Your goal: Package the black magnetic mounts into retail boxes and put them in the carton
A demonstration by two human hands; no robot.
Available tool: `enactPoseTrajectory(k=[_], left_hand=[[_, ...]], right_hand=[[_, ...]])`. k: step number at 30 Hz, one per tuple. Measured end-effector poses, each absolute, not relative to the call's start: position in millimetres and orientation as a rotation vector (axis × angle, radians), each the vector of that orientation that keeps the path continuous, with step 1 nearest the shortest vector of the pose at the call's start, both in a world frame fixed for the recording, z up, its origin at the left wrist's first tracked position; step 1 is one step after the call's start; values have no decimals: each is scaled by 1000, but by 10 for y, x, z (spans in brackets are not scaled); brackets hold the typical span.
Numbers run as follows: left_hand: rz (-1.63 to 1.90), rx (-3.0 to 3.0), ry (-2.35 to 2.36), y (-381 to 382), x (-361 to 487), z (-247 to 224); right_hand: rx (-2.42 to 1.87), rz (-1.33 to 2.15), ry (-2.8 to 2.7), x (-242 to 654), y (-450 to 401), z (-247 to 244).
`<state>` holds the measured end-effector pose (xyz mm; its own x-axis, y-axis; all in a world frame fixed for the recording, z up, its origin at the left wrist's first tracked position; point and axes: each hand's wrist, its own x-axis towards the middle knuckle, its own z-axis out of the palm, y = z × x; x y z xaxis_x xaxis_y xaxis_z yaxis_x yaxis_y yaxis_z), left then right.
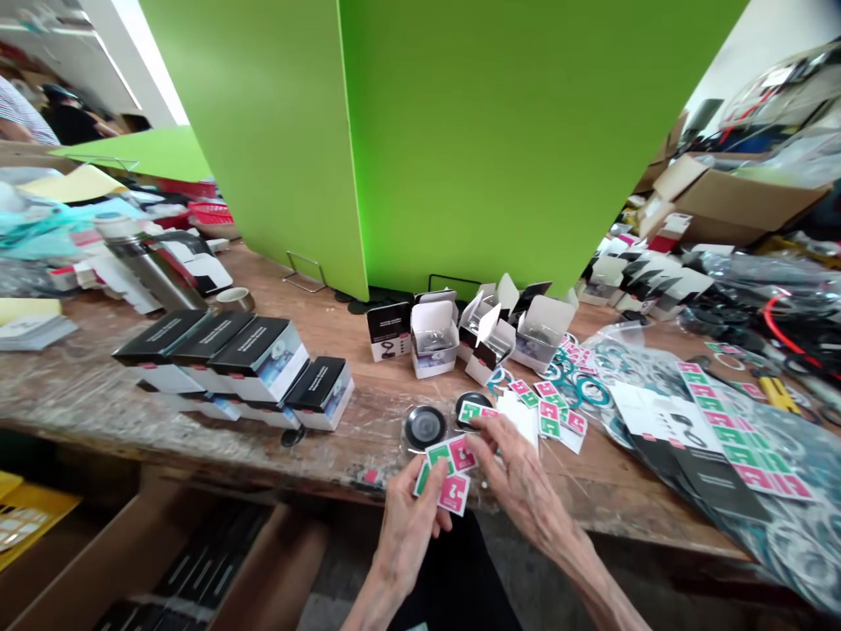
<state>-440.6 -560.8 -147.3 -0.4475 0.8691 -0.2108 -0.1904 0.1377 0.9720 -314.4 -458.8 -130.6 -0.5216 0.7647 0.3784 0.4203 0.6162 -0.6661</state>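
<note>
My left hand [408, 526] is closed on a few green-and-pink stickers [455, 493], its thumb pressed across the top one. Close beside it, my right hand [519, 473] has bent fingers at the edge of another green-and-pink sticker [470, 409], which partly covers a black disc [463, 401]. A second round black disc [425, 428] lies in clear plastic just beyond my left hand. More green-and-pink stickers [550, 416] and a blank white sheet [522, 421] lie to the right of my right hand.
Open small boxes [434, 337] stand before the green divider [526, 149]. Closed black-and-white boxes [259, 355] are stacked left, near a steel flask [154, 267] and a cup [235, 300]. A plastic bag of rings [788, 535] spreads at right. An open carton [263, 561] sits below the table edge.
</note>
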Motion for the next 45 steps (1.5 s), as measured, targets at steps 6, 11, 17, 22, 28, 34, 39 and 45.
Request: enactPoseTrajectory(k=[6,11,17,22,28,34,39,45], left_hand=[[1504,596,1524,-5768,-4477,-1435],[1540,498,1611,-5964,-4619,-1530],[1666,454,1527,-5868,-4453,-1480],[1570,636,1586,-5631,-4243,-1368],[1469,1261,1756,-5399,-4220,-1163],[1201,1749,1651,-5185,-3742,-1422],[1152,1773,1648,-5079,-3554,-1661],[1133,1580,1616,-4943,-3551,-1563]], right_hand=[[-897,1138,-2111,-3504,-4627,-1146],[-917,647,-2179,-3752,-4614,-1077],[-898,1209,-2136,-3457,-5116,-1168],[-947,1527,-1829,-3166,-5022,-1231],[-1258,784,-1828,-2212,-3848,-1166],[-1346,-76,-2294,-1829,-3183,-1439],[-1236,-110,-2570,-1973,-3094,-1631],[-1208,-85,-2563,-1882,-2977,-1291]])
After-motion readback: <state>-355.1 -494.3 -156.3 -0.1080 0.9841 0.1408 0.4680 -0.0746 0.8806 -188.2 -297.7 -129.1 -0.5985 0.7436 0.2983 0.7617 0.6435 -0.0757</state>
